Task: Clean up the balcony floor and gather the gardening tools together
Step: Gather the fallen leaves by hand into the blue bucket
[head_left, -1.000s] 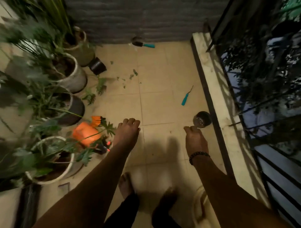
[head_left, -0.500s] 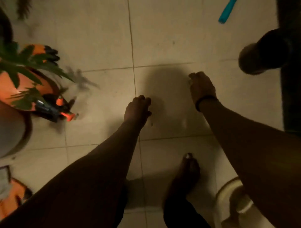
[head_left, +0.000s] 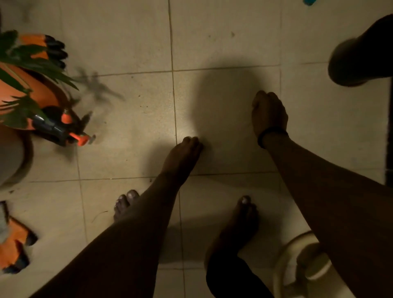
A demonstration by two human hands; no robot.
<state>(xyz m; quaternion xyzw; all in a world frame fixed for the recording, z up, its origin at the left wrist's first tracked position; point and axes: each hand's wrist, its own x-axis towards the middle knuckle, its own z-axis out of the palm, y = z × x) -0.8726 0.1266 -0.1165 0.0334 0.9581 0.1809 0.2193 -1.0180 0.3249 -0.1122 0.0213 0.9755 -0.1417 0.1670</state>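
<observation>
I am looking straight down at the beige tiled floor (head_left: pixel 127 106) in dim light. My left hand (head_left: pixel 182 155) hangs over the middle of the floor with its fingers curled under and nothing visible in it. My right hand (head_left: pixel 269 114), with a dark wristband, is a loose fist further right, also with nothing visible in it. Orange and dark pruning shears (head_left: pixel 63 129) lie at the left next to an orange watering can (head_left: pixel 32 93). An orange and black glove (head_left: pixel 46 46) lies above them, another glove (head_left: pixel 14 244) at the lower left. A teal tool handle (head_left: pixel 308 1) peeks in at the top edge.
A small black pot (head_left: pixel 361 57) lies on its side at the upper right. A white pot (head_left: pixel 297 265) stands at the lower right under my right forearm. Green leaves (head_left: pixel 32 66) hang over the watering can. My bare feet (head_left: pixel 242 219) stand on the tiles below my hands.
My view has dropped from the whole balcony to the floor near my feet. Both hands have moved lower and curled their fingers. My left foot has stepped into view.
</observation>
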